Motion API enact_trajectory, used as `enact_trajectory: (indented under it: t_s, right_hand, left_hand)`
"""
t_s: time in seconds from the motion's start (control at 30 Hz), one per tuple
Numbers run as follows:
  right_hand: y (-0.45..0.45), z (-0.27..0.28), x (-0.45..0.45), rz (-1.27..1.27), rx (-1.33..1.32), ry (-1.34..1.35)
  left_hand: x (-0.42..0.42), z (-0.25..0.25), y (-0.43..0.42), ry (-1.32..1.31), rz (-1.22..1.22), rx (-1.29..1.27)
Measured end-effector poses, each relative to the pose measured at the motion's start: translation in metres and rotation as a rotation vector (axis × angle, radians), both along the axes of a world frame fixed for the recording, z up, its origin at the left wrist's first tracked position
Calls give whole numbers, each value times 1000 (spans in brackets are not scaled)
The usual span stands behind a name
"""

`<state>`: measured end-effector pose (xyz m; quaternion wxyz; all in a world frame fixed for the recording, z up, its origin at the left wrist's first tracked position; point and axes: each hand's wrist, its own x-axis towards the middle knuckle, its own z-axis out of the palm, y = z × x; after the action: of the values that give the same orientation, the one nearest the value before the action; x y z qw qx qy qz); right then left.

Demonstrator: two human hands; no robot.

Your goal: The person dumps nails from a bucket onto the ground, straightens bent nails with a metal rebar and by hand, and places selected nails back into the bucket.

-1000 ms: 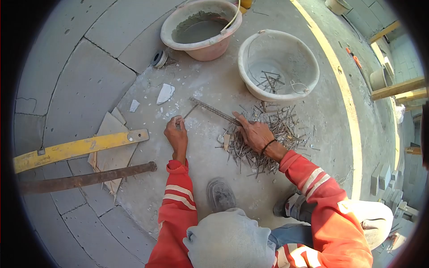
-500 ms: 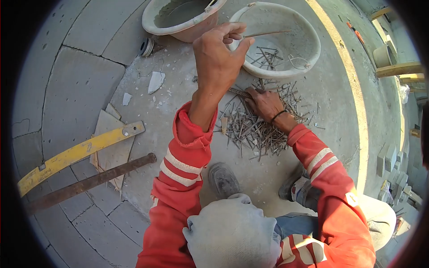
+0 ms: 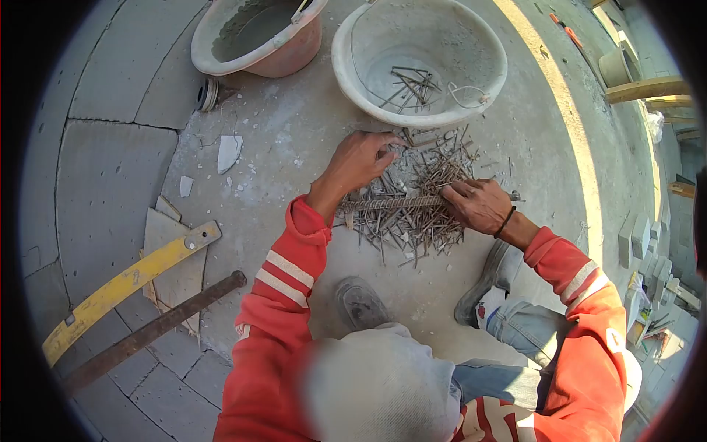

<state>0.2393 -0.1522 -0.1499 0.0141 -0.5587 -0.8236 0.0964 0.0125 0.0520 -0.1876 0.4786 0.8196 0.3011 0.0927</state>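
A heap of loose nails [image 3: 412, 232] lies on the concrete floor between my hands. My right hand [image 3: 482, 208] is closed around a short ribbed steel bar [image 3: 390, 203], which lies across the heap and sticks out on both sides of the hand. Over the heap's upper left edge is my left hand [image 3: 357, 166], thumb and fingers apart; a nail lies close to its fingertips, and I see none gripped. Just beyond the heap stands a pale round tub [image 3: 345, 77] with several nails [image 3: 418, 85] on its bottom.
Another tub [image 3: 283, 62], with grey residue inside, stands at the upper left. A yellow metal bar [image 3: 132, 276] and a rusty pipe [image 3: 158, 324] lie at the left, near grey blocks [image 3: 110, 184]. Wooden pieces [image 3: 648, 90] are at the right. My shoes [image 3: 361, 302] flank the near floor.
My left hand has come down from the tub to the heap, and the nail it pinched is no longer seen in it. My right hand has shifted right, with the ribbed bar now level across the heap.
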Motion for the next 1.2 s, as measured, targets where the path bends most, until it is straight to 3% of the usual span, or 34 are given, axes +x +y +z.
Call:
enact_trajectory:
  t_s: [0.07, 0.17, 0.27, 0.37, 0.47, 0.57, 0.7, 0.8, 0.93, 1.1, 1.2]
  right_hand:
    - [-16, 14, 14, 5, -29, 7]
    - [-42, 23, 32, 27, -68, 27]
    - [-60, 26, 43, -10, -129, 106]
    - [-67, 29, 38, -107, -168, 157]
    - [-77, 13, 36, -211, -182, 245]
    - [-78, 4, 34, -316, -197, 293]
    - [-73, 3, 36, -388, -203, 281]
    - [-69, 12, 45, -392, -247, 245]
    - [-62, 47, 72, -297, -260, 148]
    - [-75, 145, 109, -168, -302, -106]
    - [-99, 200, 132, -171, -302, -230]
  left_hand:
    - [28, -34, -11, -65, -85, 455]
    - [50, -70, -26, -47, -80, 526]
    - [54, -75, -36, -136, 28, 607]
    - [51, -64, -30, -65, -50, 422]
    - [34, -49, -30, -242, 59, 411]
    - [13, -50, -25, -161, 160, 438]
    - [-11, -43, -34, -72, 172, 358]
    - [-7, -43, -44, -134, 38, 426]
    - [9, -52, -44, -78, 31, 559]
    - [2, -59, -32, -66, 49, 631]
    - [-8, -49, -35, 44, 209, 629]
